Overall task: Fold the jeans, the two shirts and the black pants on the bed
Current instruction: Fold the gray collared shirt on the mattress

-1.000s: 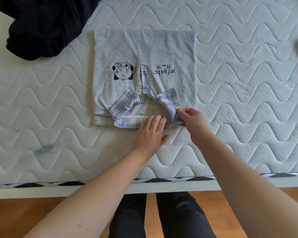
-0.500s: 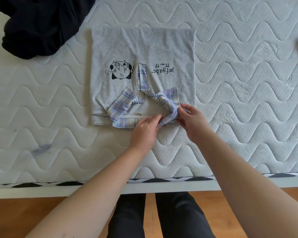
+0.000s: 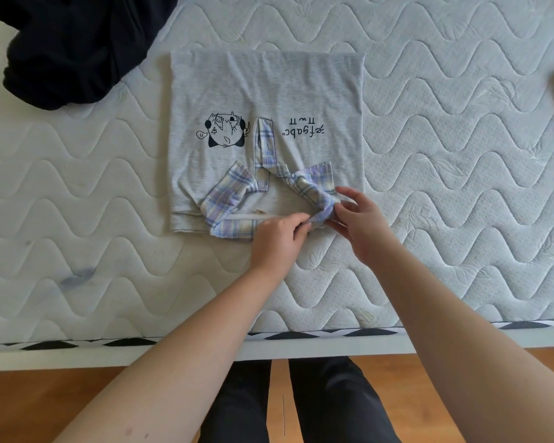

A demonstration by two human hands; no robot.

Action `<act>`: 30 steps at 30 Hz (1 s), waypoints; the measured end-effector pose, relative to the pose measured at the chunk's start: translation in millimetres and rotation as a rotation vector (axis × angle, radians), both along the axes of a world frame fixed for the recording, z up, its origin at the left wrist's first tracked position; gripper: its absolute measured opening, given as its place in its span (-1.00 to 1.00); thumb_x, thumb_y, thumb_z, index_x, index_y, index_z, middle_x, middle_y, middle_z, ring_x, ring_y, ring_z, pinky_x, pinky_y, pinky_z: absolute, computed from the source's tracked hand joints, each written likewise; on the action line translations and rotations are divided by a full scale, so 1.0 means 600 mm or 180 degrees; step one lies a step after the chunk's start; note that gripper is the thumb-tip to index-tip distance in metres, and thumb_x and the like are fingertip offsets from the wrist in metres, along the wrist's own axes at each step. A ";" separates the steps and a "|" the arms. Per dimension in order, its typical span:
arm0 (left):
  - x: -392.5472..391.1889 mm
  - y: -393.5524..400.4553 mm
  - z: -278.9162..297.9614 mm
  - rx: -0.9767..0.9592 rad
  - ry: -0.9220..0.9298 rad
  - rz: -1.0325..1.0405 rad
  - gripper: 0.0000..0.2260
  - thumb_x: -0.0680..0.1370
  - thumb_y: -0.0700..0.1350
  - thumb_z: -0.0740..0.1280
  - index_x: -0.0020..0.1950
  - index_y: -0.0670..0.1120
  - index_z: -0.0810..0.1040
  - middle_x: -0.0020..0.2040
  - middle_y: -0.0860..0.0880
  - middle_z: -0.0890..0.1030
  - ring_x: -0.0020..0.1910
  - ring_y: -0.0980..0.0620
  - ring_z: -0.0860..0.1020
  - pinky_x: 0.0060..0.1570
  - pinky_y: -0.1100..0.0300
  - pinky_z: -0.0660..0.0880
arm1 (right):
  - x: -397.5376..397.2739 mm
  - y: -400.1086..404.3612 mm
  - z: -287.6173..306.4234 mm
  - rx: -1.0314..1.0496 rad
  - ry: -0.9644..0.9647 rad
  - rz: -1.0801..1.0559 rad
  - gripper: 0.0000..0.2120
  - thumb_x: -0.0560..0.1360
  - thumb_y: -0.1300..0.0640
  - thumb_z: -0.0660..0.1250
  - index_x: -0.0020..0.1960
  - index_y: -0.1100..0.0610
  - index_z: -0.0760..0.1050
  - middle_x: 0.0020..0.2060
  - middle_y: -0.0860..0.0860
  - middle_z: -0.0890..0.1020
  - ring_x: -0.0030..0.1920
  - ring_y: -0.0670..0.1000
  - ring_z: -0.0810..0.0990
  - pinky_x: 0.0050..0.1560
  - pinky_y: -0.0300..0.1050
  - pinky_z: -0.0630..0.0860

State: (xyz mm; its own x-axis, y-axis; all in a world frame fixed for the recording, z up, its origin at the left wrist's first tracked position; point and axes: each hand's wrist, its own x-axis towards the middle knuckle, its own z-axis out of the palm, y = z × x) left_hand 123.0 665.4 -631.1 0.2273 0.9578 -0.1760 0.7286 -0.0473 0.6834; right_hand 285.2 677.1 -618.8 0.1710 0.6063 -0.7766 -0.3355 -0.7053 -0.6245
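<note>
Grey shirt (image 3: 266, 100) folded on mattress (image 3: 445, 155), plaid collar (image 3: 314, 190) pinched between left hand (image 3: 277, 241), right hand (image 3: 362, 225)

- The left hand (image 3: 277, 233) and right hand (image 3: 354, 219) are pinching the plaid collar (image 3: 317, 199) of the folded grey shirt (image 3: 266, 91) between them.
- Black pants (image 3: 68, 46) are lying bunched well beyond the left hand.

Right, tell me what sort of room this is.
Most likely a bedroom at home. A bare quilted mattress sits on a white bed frame over a wooden floor, with a grey shirt laid out and black clothing heaped at the far corner.
</note>
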 end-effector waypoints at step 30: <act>-0.146 0.068 -0.059 0.1004 0.1306 -0.0323 -0.71 0.40 -0.23 0.49 0.12 -0.09 0.68 0.16 -0.03 0.66 0.13 -0.11 0.58 0.08 -0.01 0.47 | -0.081 -0.003 -0.074 0.2594 -0.4084 0.3227 -0.86 0.45 0.17 0.43 0.01 0.10 0.66 -0.06 0.00 0.64 -0.06 0.12 0.58 -0.04 0.04 0.50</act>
State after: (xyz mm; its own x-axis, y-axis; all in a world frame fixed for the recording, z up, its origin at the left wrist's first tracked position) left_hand 35.2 706.4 -666.4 0.2946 0.9553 0.0232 0.9143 -0.2888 0.2839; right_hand 236.6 675.3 -663.1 -0.2774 0.9602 0.0319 0.8874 0.2688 -0.3745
